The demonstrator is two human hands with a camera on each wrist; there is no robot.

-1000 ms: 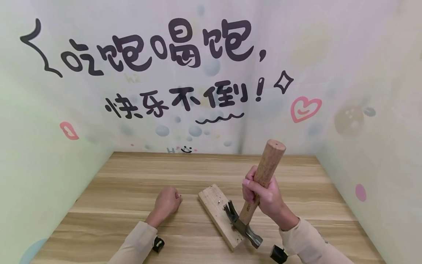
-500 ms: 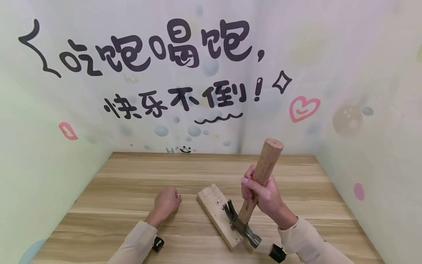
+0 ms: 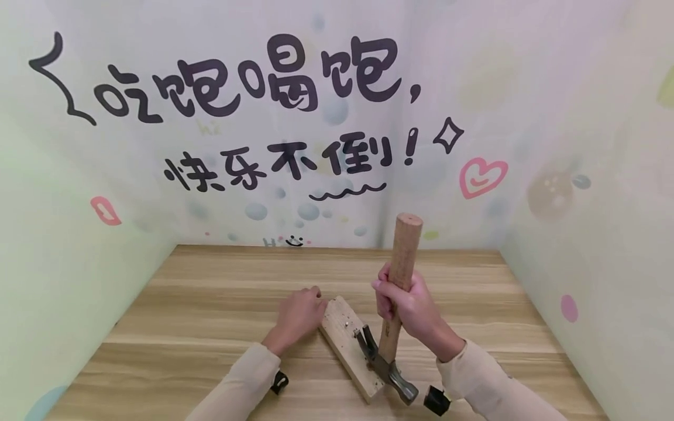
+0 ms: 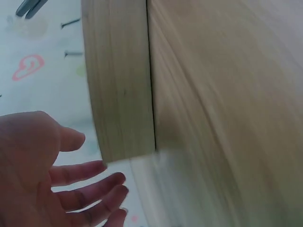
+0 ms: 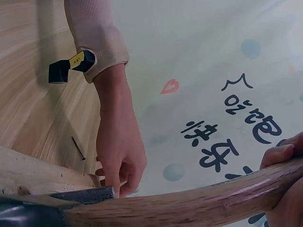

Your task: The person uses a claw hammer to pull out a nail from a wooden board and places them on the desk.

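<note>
My right hand (image 3: 413, 307) grips the wooden handle of a claw hammer (image 3: 405, 251), which stands nearly upright. Its metal head lies low over a pale wooden board (image 3: 339, 333), claw toward the board's far end, striking face past the near right edge. Whether the claw hooks a nail is hidden. My left hand (image 3: 300, 316) is at the board's far left corner; in the left wrist view its fingers (image 4: 92, 191) are spread and loosely bent, one fingertip at or very near the corner. Nails (image 4: 73, 53) stick out from the board's face in that view.
The board lies on a wood-grain table (image 3: 210, 310), bounded by pale printed walls (image 3: 253, 117) at the back and sides. Black wrist devices (image 3: 437, 400) hang by both sleeves. In the right wrist view, a thin nail (image 5: 78, 148) shows beside the board.
My left hand has moved right, from the bare table to the board's far left corner, and its fingers have loosened. The hammer handle has swung left and more upright.
</note>
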